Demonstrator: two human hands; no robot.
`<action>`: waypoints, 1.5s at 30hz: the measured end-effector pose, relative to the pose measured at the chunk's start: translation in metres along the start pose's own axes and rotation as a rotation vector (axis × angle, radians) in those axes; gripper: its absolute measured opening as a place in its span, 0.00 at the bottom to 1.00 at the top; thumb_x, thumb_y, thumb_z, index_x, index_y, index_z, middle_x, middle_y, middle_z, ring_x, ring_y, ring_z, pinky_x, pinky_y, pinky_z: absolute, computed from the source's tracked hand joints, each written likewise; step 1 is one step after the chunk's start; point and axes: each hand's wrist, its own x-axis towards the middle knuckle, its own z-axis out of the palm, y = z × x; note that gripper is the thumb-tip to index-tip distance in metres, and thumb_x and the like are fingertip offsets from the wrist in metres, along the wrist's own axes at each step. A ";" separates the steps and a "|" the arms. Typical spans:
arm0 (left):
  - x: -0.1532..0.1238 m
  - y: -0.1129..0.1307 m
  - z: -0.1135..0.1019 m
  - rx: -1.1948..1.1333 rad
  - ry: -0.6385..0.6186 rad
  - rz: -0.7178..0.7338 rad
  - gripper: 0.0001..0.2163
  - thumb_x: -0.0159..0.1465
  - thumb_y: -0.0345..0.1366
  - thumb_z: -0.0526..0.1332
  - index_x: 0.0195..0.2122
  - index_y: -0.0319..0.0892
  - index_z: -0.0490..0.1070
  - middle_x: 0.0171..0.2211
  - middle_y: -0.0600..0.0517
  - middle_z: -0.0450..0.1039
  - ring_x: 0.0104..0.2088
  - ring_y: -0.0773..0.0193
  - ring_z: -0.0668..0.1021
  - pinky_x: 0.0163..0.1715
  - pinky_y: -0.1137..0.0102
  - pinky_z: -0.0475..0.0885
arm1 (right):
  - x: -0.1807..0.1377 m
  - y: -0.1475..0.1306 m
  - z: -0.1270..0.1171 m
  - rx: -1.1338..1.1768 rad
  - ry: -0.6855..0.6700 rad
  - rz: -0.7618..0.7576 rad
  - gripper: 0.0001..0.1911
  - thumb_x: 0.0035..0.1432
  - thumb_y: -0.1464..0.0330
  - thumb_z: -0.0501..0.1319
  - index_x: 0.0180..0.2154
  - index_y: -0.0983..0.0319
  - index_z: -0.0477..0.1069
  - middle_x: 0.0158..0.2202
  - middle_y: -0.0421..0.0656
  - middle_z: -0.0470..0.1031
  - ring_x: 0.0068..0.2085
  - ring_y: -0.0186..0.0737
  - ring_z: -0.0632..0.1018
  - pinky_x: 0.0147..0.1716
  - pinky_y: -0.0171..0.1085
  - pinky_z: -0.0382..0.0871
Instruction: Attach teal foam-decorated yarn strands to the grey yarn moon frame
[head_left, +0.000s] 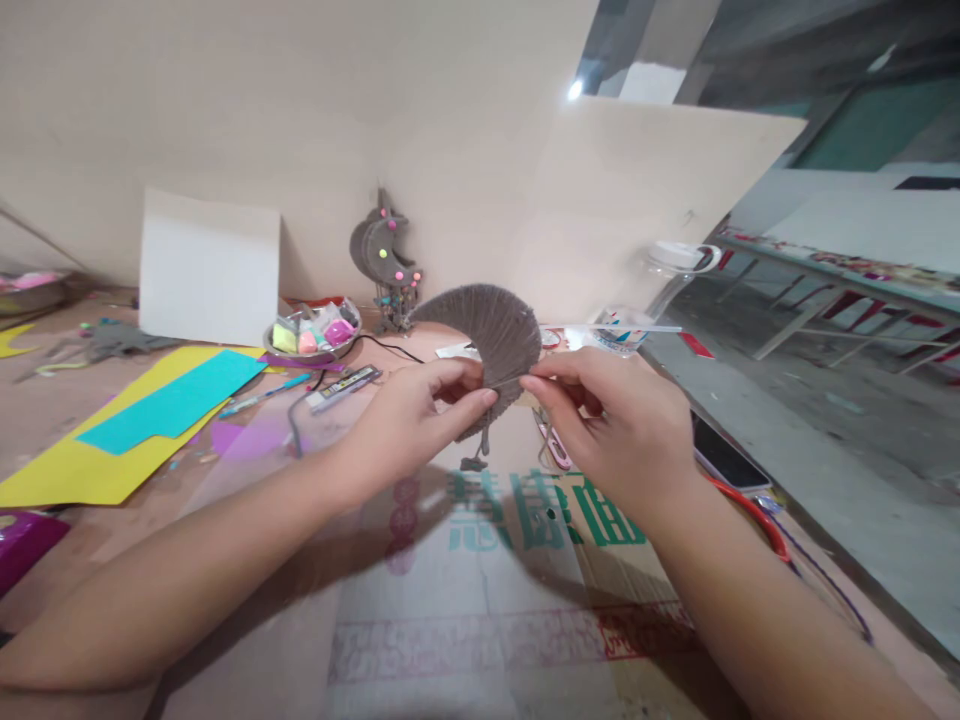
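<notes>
A crescent moon shape point(499, 325) wrapped in grey-brown yarn is held up over the worktable. My left hand point(431, 410) pinches its lower part between thumb and fingers. At the crescent's right edge, the thumb and forefinger of my right hand point(611, 415) are pressed together on a thin strand of yarn point(512, 382) that runs across the wrapping. Below the crescent hangs a short dangling piece of yarn point(474, 463). Behind it, against the wall, is a similar grey moon ornament point(382, 250) with coloured beads.
Printed plastic-covered cardboard point(480, 600) lies beneath my hands. Left are yellow sheet point(112, 485), blue sheet point(172, 400), a metal bowl point(311, 355) of coloured packets and a white board point(210, 265). Right are pink scissors point(555, 447), a phone point(727, 452) and a clear bottle point(660, 285).
</notes>
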 end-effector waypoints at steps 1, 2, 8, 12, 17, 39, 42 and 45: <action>0.001 -0.001 -0.001 0.011 0.027 0.001 0.11 0.65 0.40 0.57 0.30 0.39 0.71 0.25 0.54 0.70 0.26 0.68 0.71 0.25 0.74 0.65 | 0.000 0.000 -0.001 0.004 0.004 0.016 0.06 0.63 0.64 0.57 0.38 0.58 0.72 0.29 0.40 0.77 0.28 0.36 0.74 0.31 0.37 0.63; 0.001 -0.001 -0.002 0.020 0.054 0.004 0.11 0.65 0.40 0.58 0.31 0.39 0.72 0.26 0.54 0.71 0.27 0.68 0.72 0.26 0.74 0.65 | 0.000 0.001 -0.001 0.008 0.002 0.030 0.07 0.63 0.64 0.58 0.38 0.58 0.72 0.29 0.40 0.77 0.28 0.36 0.74 0.31 0.37 0.62; 0.003 0.001 -0.007 0.036 0.096 0.053 0.08 0.63 0.37 0.59 0.30 0.40 0.73 0.27 0.54 0.72 0.28 0.68 0.72 0.28 0.73 0.67 | 0.006 0.004 -0.004 0.089 -0.205 0.081 0.11 0.64 0.61 0.57 0.36 0.60 0.74 0.30 0.41 0.77 0.28 0.35 0.73 0.29 0.36 0.61; 0.004 -0.001 -0.009 0.048 0.073 0.075 0.09 0.64 0.37 0.58 0.28 0.41 0.72 0.24 0.55 0.69 0.27 0.68 0.71 0.27 0.73 0.65 | 0.013 0.010 -0.012 0.241 -0.354 0.144 0.12 0.64 0.61 0.56 0.35 0.59 0.75 0.30 0.40 0.77 0.29 0.34 0.73 0.28 0.34 0.61; 0.005 -0.004 -0.011 0.067 0.075 0.064 0.09 0.64 0.38 0.58 0.30 0.41 0.74 0.26 0.54 0.72 0.28 0.67 0.73 0.28 0.72 0.66 | 0.016 0.033 -0.019 0.184 -0.213 0.252 0.16 0.67 0.62 0.50 0.37 0.60 0.74 0.30 0.41 0.76 0.30 0.36 0.75 0.29 0.34 0.63; 0.004 -0.006 -0.010 0.094 0.103 0.001 0.08 0.63 0.38 0.61 0.38 0.42 0.77 0.33 0.52 0.79 0.31 0.65 0.78 0.30 0.73 0.72 | -0.057 0.075 0.073 -0.215 -0.847 0.264 0.15 0.59 0.77 0.51 0.41 0.70 0.75 0.37 0.56 0.78 0.39 0.47 0.79 0.37 0.38 0.65; 0.003 -0.006 -0.010 0.078 0.107 0.005 0.09 0.63 0.39 0.61 0.39 0.43 0.78 0.33 0.52 0.79 0.31 0.65 0.78 0.33 0.72 0.73 | -0.053 0.080 0.069 -0.231 -0.779 0.314 0.18 0.63 0.73 0.48 0.46 0.69 0.73 0.39 0.56 0.79 0.39 0.48 0.79 0.36 0.39 0.65; 0.003 -0.007 -0.009 0.052 0.107 -0.010 0.09 0.62 0.39 0.62 0.40 0.44 0.78 0.33 0.53 0.79 0.31 0.66 0.78 0.35 0.72 0.74 | -0.043 0.091 0.056 -0.245 -0.623 0.415 0.22 0.67 0.67 0.43 0.55 0.67 0.66 0.42 0.55 0.79 0.39 0.50 0.79 0.34 0.41 0.66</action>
